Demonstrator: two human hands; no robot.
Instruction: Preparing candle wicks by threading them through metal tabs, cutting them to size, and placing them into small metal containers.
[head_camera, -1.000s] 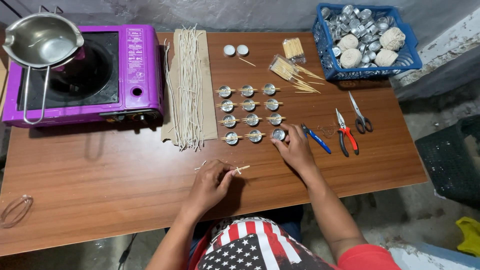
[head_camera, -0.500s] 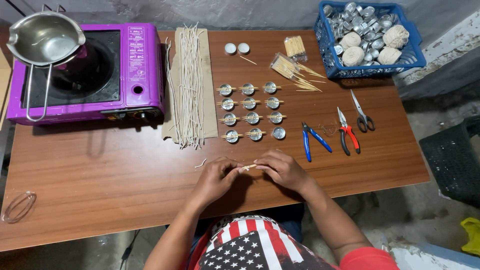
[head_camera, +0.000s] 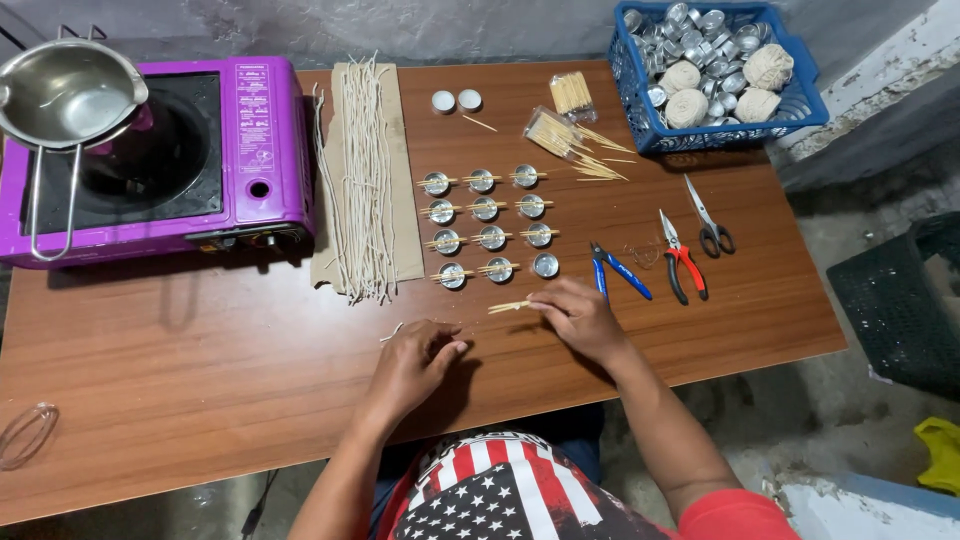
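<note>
Your right hand (head_camera: 580, 318) pinches a thin pale wooden stick pair (head_camera: 510, 306) just below the small round silver metal cup (head_camera: 545, 264); your left hand (head_camera: 412, 362) rests loosely curled, holding nothing, on the brown wooden surface (head_camera: 200, 380).

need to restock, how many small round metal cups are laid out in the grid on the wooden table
12 small round metal cups, in four rows of three between the strip of pale wick strings and the blue-handled pliers. None appears hidden; the right hand lies below them.
</note>
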